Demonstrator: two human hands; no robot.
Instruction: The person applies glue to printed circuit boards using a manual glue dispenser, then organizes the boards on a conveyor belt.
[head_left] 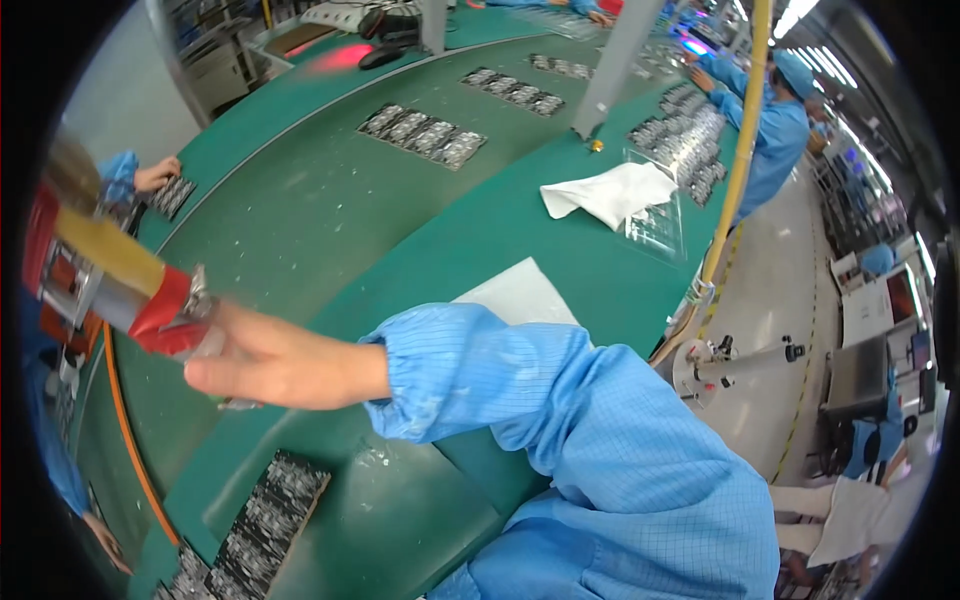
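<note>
My right hand reaches far to the left from a blue sleeve. Its thumb lies along the lower side, and its fingers are mostly hidden. They close at the end of a bar-like thing wrapped in yellow and red, with a metal part at its tip; its exact kind does not show. My left hand is out of sight. Below my right hand, dark circuit board panels crowded with silvery parts lie on the green work surface. A white sheet lies beyond my forearm.
Several board panels sit on the curved green conveyor. A white cloth rests on clear plastic trays. A grey post and a yellow pole rise nearby. A co-worker's hand touches a panel; another co-worker works at far right.
</note>
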